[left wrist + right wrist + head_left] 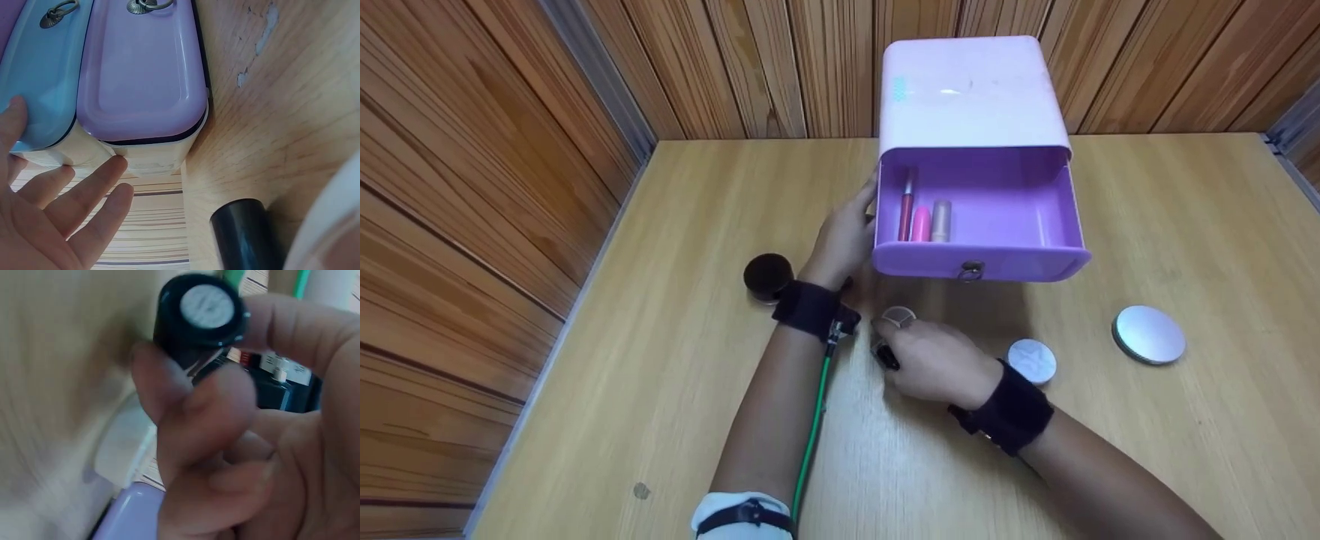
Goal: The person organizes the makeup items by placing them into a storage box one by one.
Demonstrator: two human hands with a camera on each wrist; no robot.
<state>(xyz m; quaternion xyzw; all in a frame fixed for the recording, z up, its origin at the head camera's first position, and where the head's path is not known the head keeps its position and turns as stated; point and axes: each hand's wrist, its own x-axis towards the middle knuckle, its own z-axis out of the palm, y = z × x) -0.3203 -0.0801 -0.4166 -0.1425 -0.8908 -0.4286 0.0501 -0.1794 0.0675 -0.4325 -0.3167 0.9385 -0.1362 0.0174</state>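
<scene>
My right hand (937, 360) pinches a small black cosmetic tube (194, 320) between curled fingers and thumb, close over the table. A round white label covers the end of the tube in the right wrist view. Just beyond those fingers shows a small round piece (898, 316) with a pale rim. My left hand (844, 236) rests against the left side of a small drawer chest (967, 90), fingers spread, thumb on its blue drawer (42, 84). The chest's purple top drawer (915, 260) is pulled out. Inside lie a red lip gloss (906, 217), a pink tube (921, 225) and a greyish tube (941, 221).
Beside my left wrist stands a round black-lidded container (769, 276). A small white round container (1031, 361) lies by my right wrist, and a larger pale round compact (1149, 334) is farther right. Wood-patterned walls (720, 67) border the table at the back and left.
</scene>
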